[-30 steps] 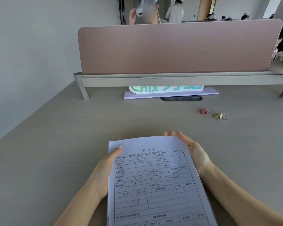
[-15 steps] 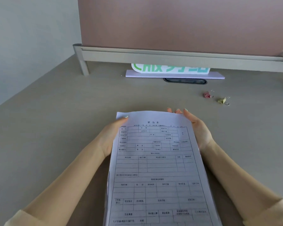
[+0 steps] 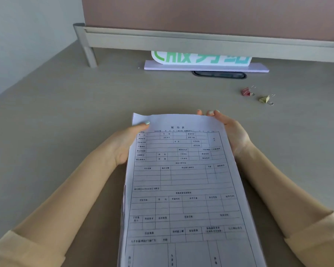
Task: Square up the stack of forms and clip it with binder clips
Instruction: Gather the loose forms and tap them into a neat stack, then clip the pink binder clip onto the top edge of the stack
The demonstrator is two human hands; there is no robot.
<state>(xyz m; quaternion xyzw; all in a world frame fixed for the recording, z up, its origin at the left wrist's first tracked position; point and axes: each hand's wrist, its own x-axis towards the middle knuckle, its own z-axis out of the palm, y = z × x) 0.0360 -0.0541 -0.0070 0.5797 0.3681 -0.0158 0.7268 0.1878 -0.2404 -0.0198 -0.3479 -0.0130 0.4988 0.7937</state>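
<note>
Since a second ago the view has tipped down and the stack point(image 3: 183, 189) shows more of its length above the desk point(image 3: 56, 132). Left hand point(image 3: 123, 145) and right hand point(image 3: 231, 133) grip its far corners; tap the edges flush before reaching for the clips point(image 3: 257, 95), well apart.

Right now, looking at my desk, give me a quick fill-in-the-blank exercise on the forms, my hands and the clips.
1. The stack of forms is held by ____ hands, the left hand and the right hand.
2. The number of binder clips lying on the desk is ____.
3. The red binder clip lies to the ____ of the yellow binder clip.
4. Neither clip is yet on the ____.

Missing words: two; two; left; stack
</note>
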